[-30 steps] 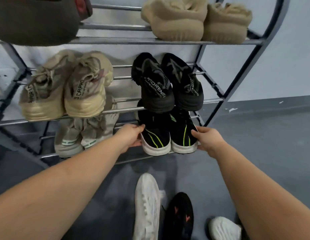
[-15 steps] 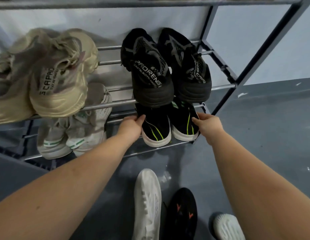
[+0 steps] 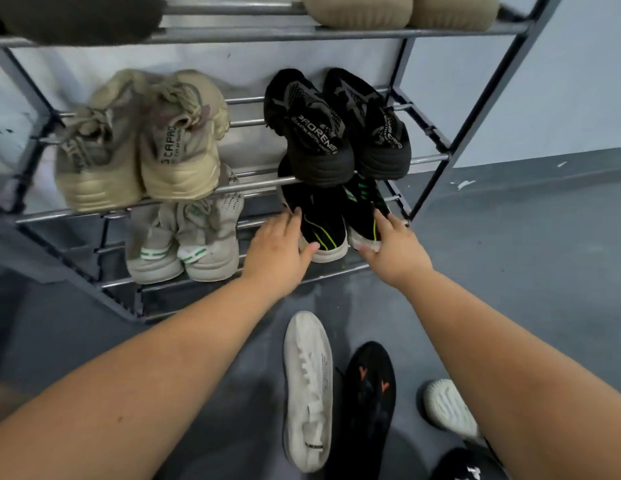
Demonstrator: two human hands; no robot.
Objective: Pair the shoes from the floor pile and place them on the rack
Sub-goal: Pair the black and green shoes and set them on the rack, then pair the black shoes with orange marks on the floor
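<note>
At the centre of the frame a black pair with lime stripes (image 3: 323, 230) sits heels-out on the lowest shelf of the metal rack (image 3: 437, 157). The left hand (image 3: 276, 251) rests its straight fingers against the left shoe's side, grip open; the right hand (image 3: 394, 249) likewise touches the right shoe, fingers extended. On the floor, lower centre, lie a white shoe (image 3: 307, 389) and a black shoe (image 3: 368, 403) (orange marks on it).

Home entryway: loaded shoe rack (image 3: 475, 109), grey floor (image 3: 544, 254).
</note>
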